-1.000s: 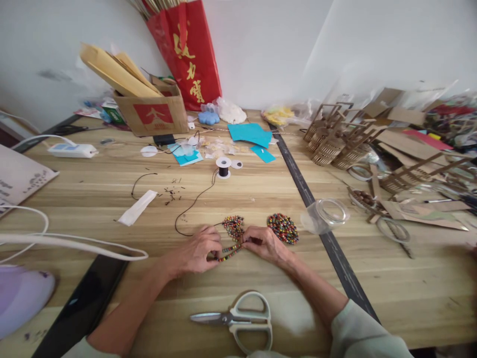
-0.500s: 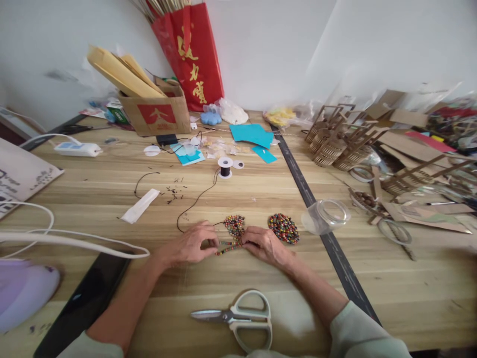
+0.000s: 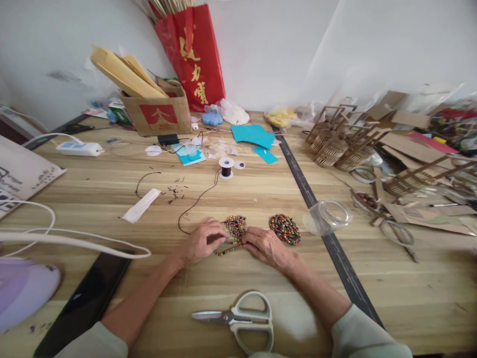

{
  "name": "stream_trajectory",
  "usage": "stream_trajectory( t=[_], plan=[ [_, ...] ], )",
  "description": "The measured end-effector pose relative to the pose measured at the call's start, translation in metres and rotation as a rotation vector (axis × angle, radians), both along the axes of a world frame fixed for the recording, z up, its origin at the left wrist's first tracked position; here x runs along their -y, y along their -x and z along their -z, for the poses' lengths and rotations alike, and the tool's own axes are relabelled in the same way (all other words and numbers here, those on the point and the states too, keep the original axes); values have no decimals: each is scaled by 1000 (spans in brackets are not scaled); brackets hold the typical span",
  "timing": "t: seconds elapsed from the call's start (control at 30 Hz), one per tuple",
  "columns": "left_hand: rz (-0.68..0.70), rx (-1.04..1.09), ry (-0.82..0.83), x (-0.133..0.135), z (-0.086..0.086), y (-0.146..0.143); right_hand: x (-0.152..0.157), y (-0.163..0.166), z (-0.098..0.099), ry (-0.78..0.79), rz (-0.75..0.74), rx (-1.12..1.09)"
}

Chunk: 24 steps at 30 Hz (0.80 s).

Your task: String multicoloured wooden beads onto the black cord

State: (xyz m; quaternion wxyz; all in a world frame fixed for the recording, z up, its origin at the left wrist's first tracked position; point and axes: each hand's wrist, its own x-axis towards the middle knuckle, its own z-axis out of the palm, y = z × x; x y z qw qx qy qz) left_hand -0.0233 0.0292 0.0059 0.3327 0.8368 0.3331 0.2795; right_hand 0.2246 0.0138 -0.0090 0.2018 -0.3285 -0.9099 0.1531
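A string of small multicoloured beads (image 3: 228, 251) lies in a narrow loop on the table between my hands. My right hand (image 3: 265, 244) pinches its right end; the fingertips are partly hidden from view. My left hand (image 3: 205, 240) is at the loop's upper left, thumb and fingers drawn together; what is between them is too small to make out. Just beyond the loop is a cluster of beads (image 3: 234, 225). A thin black cord (image 3: 180, 219) runs from a white spool (image 3: 226, 169) round to behind my left hand.
A round heap of beads (image 3: 285, 229) lies right of my right hand, beside a clear plastic container (image 3: 328, 218). Scissors (image 3: 242, 316) rest near the front edge. At left are a black phone-like slab (image 3: 85, 298) and white cable (image 3: 93, 243); woven baskets (image 3: 335, 144) stand at right.
My left hand has moved right, towards the bead loop, and its thumb and fingers have come closer together. My right hand stays nearly in place. The view has shifted slightly.
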Motion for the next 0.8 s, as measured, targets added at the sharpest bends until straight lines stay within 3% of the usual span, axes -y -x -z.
stream_trajectory(
  t=[0.27,0.8],
  plan=[
    [66,-87,8,1,2,-6,-3,-1,3,78,-1,-110],
    [79,-120,11,0,1,-4,-2,0,1,84,2,-141]
  ],
)
